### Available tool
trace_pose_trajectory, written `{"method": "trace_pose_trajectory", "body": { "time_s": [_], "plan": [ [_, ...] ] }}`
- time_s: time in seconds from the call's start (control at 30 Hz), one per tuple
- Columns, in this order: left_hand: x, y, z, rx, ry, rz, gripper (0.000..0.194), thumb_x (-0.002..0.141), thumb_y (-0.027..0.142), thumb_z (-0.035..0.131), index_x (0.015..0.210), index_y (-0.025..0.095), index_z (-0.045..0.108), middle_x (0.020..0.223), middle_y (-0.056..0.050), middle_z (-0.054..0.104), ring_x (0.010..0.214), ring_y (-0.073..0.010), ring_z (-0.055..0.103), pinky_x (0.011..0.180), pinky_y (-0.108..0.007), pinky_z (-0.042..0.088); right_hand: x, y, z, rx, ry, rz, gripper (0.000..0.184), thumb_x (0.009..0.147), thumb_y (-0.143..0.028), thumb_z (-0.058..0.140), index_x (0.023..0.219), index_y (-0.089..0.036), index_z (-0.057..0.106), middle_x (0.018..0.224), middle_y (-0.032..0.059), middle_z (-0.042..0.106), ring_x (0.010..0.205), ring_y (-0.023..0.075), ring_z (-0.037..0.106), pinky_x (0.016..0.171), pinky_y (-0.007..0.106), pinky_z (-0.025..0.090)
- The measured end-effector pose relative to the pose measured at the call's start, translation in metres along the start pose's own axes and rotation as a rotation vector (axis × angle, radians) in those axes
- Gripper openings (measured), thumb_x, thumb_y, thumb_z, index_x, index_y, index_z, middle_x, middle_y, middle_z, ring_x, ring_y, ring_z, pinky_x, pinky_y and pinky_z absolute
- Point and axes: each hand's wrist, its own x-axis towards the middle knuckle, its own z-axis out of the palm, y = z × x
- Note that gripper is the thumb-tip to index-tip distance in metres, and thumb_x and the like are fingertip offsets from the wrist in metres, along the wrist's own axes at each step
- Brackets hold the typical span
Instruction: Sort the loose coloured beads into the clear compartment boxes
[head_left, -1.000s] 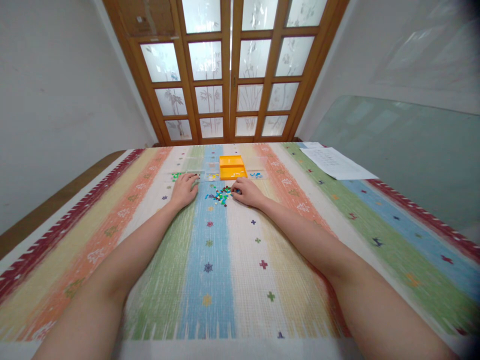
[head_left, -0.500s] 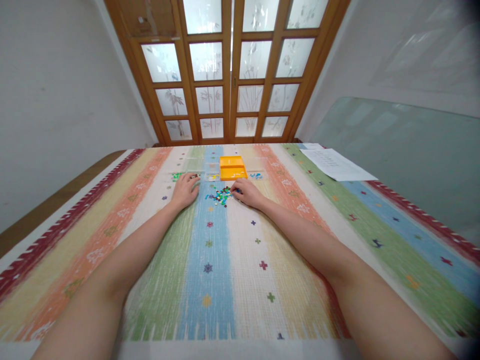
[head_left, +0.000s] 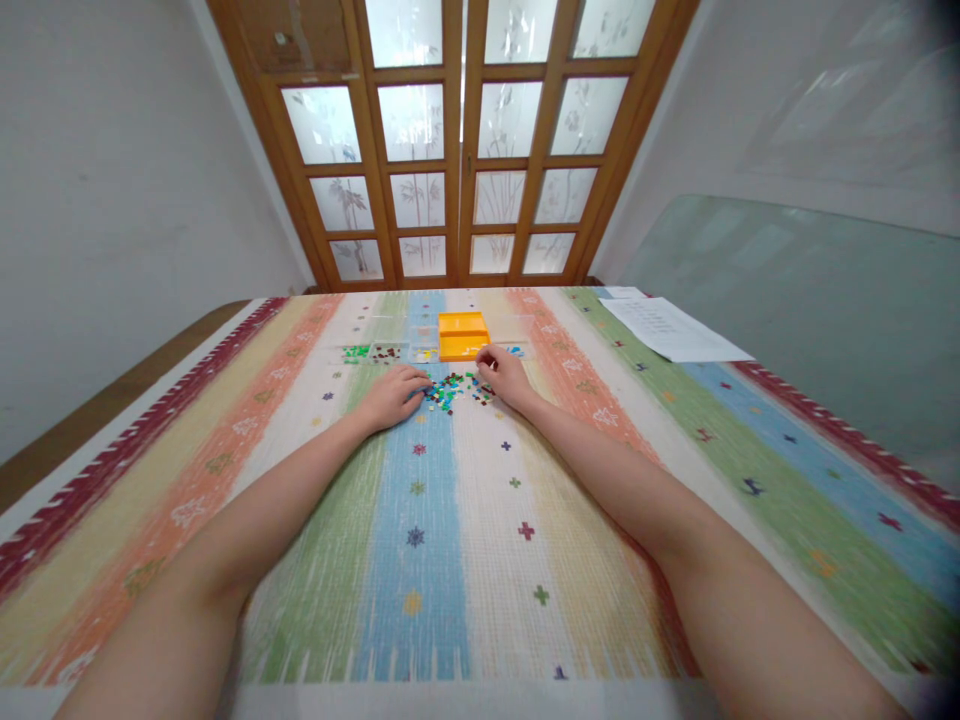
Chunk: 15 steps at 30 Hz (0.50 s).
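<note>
A small heap of tiny coloured beads (head_left: pixel 454 388) lies on the striped tablecloth (head_left: pixel 450 520). My left hand (head_left: pixel 395 394) rests on the cloth at the heap's left edge, fingers curled toward the beads. My right hand (head_left: pixel 504 372) sits at the heap's right edge, fingertips pinched together near the orange tray (head_left: pixel 463 335); what they hold is too small to make out. Clear compartments hold green beads (head_left: pixel 355 351), dark beads (head_left: pixel 388 351) and blue beads (head_left: pixel 517 350).
A sheet of paper (head_left: pixel 667 327) lies at the far right of the table. A glass pane (head_left: pixel 810 300) leans on the right. Wooden doors with frosted panes (head_left: pixel 457 150) stand behind the table.
My left hand has moved right from the dark-bead compartment to the heap's left edge. My right hand has shifted a little up and right toward the orange tray.
</note>
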Motion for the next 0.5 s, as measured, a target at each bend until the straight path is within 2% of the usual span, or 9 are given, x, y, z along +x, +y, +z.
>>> {"method": "trace_pose_trajectory", "body": {
  "time_s": [0.1,0.27,0.4,0.5],
  "plan": [
    [0.003,0.009,0.002,-0.018,-0.014,0.009,0.036,0.103,0.024,0.053,0.132,0.025,0.073,0.132,-0.009,0.07,0.127,-0.0274,0.06,0.116,-0.049,0.047,0.003,0.008,0.001,0.007,0.064,0.059,0.013,0.084,-0.019,0.057,0.089,-0.022,0.069,0.088,0.0028,0.074,0.081,0.0205,0.064,0.081,0.034,0.051],
    [0.004,0.014,0.003,-0.031,-0.059,0.022,0.038,0.107,0.035,0.05,0.138,0.024,0.071,0.141,-0.011,0.066,0.135,-0.0285,0.055,0.121,-0.05,0.042,0.008,0.019,0.004,0.027,0.146,0.1,0.024,0.09,-0.022,0.057,0.105,-0.023,0.075,0.111,0.0076,0.078,0.099,0.0246,0.071,0.093,0.042,0.056],
    [0.003,0.014,0.004,-0.031,-0.087,0.02,0.043,0.11,0.042,0.046,0.143,0.024,0.068,0.149,-0.012,0.061,0.143,-0.0296,0.049,0.126,-0.053,0.036,0.009,0.02,0.005,0.005,0.112,0.003,0.035,0.09,-0.022,0.06,0.122,-0.022,0.073,0.127,0.0113,0.073,0.115,0.0268,0.068,0.101,0.045,0.055],
    [0.002,0.013,0.004,-0.043,-0.101,0.017,0.044,0.11,0.043,0.045,0.144,0.028,0.068,0.153,-0.01,0.058,0.147,-0.03,0.045,0.128,-0.054,0.033,0.008,0.018,0.004,-0.028,0.079,-0.078,0.037,0.091,-0.022,0.06,0.126,-0.022,0.071,0.13,0.0126,0.069,0.121,0.0273,0.064,0.102,0.044,0.055]
  ]
}}
